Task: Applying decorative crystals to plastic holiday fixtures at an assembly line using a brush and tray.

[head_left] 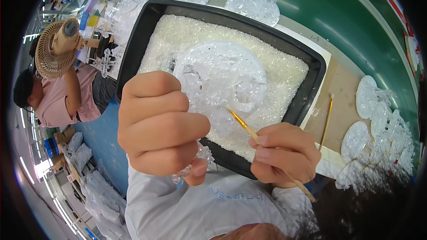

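Note:
My left hand (162, 126) is closed in a fist around a clear, faceted ornament piece (204, 151), whose bumpy ends stick out past the fingers. Whether this piece joins the round disc below is hidden by the hand. The white, glittery disc (218, 55) carries clear raised shapes and lies over pale, sparkling granules (284, 71) in a black tray (147, 26). Between the thumb and fingers of my right hand (287, 153) is a thin paintbrush (249, 132) with a wooden handle and gold ferrule. Its tip points at the disc's near part; contact is unclear.
A second brush (329, 118) lies on brown board right of the tray. Clear ornaments (378, 124) crowd the right side, and more disc-based ones with crosses (253, 6) stand behind the tray. At left are a tan fan (58, 49) and a person in pink (73, 93).

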The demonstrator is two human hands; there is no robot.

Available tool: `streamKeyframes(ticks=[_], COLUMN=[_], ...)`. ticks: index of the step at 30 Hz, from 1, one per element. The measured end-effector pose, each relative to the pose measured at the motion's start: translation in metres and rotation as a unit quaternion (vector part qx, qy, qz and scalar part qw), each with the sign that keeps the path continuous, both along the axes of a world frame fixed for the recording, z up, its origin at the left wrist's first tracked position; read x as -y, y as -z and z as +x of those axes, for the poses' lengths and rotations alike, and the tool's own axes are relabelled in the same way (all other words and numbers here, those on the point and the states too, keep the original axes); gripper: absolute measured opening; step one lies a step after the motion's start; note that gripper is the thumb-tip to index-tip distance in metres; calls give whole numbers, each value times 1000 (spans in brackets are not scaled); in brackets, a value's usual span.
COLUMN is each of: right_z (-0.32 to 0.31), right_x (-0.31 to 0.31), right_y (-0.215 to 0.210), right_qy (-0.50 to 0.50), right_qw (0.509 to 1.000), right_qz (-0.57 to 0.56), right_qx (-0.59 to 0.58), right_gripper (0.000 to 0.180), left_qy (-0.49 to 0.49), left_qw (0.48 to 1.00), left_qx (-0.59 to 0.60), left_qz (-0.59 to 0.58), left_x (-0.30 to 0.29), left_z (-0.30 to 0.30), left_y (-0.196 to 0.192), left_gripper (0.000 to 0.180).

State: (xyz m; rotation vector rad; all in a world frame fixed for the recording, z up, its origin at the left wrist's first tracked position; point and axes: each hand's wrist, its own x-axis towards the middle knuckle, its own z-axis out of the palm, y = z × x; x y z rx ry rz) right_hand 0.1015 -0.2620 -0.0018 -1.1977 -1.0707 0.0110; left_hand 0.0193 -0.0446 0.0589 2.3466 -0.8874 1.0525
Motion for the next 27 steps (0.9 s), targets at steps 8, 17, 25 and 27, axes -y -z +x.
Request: streamKeyframes(ticks=[8,17,25,27], right_z=[-7,-4,-3,0], right_x=[2,12,3,2], right_y=[-1,4,11,14], right_qy=[74,62,106,101], right_qw=[997,996,974,972], right_qz=[-9,-3,165,179], right_qx=[16,56,-115,-117], right_gripper=[16,17,11,10], left_qy=[14,58,-106,-100], left_qw=[997,995,950,935], left_qx=[60,-80,-293,-337], left_qz=[-37,13,4,-55], left_x=[7,-2,-7,-8], left_z=[13,13,13,10], left_y=[5,-4,-16,-16], left_gripper=[26,37,39,31])
